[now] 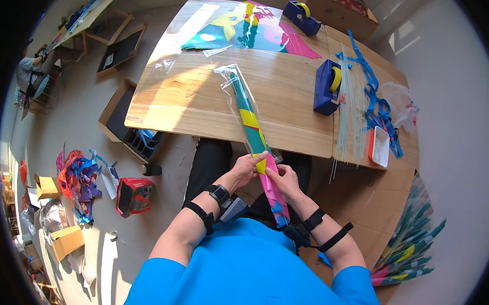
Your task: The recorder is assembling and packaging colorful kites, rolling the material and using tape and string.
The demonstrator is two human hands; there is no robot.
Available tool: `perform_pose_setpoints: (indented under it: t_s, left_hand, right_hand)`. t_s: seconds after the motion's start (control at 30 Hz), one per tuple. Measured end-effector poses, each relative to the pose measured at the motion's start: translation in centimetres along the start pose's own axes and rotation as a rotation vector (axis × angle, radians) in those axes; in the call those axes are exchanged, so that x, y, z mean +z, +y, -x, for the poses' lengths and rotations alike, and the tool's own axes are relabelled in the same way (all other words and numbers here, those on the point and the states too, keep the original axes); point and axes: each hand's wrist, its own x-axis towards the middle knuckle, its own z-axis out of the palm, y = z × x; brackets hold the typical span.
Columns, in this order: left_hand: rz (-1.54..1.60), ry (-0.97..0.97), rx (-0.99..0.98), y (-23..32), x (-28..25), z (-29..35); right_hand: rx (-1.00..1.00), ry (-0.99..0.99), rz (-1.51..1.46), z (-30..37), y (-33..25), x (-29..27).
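A long, narrow roll of colourful fabric (248, 119), green, yellow, pink and blue, slants from the tabletop down toward my lap. Its far part lies inside a clear plastic sleeve (223, 71) that sticks out past the tip. My left hand (244, 170) is closed on the roll from the left, near the table's front edge, with the thumb side along it. Just below, my right hand (283, 181) grips the same roll from the right, thumb on top. The pink and blue near end of the roll hangs free below both hands.
On the wooden table (176, 95) lie a colourful printed sheet (272, 34), two blue tape dispensers (324, 89), thin clear rods (352, 115), blue ribbon (369, 81) and a small white-lined tray (380, 146). Similar wrapped rolls (409, 249) fill the lower right. Boxes and bags (134, 195) stand at left; another person (31, 74) sits far off.
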Motion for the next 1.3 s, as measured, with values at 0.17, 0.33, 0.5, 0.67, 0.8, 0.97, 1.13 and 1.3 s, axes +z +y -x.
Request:
perform_pose_setpoints:
  t_s: [0.17,0.33,0.5,0.67,0.8,0.97,1.13,1.3]
  left_hand:
    - [-0.197,0.189,0.142,0.4,2.9,-0.2]
    - [-0.293,0.124,0.17,3.3,5.1,-0.3]
    - [-0.274,0.108,0.198,5.6,4.7,-2.6]
    - [-0.275,0.089,0.128,5.0,4.1,-4.4]
    - [-0.293,0.129,0.105,3.3,4.1,-3.6]
    - [-0.341,0.145,0.084,2.4,3.0,-2.9]
    - [-0.259,0.019,0.102,1.4,2.7,-3.5]
    - [-0.153,-0.018,0.127,1.0,3.3,-1.3]
  right_hand:
    - [-0.001,-0.054,-0.18,1.2,-2.7,-2.1]
    - [-0.098,-0.131,-0.107,8.5,-1.0,-10.8]
    - [-0.446,-0.187,0.275,18.1,-0.9,-11.9]
    - [-0.69,-0.153,0.364,19.4,2.7,-8.6]
    - [-0.828,-0.146,0.379,18.1,3.7,-7.4]
    - [-0.823,-0.353,0.361,17.4,2.5,-8.2]
    - [-0.868,-0.32,0.451,17.1,3.7,-7.4]
    - [-0.913,-0.222,0.412,17.1,4.4,-6.6]
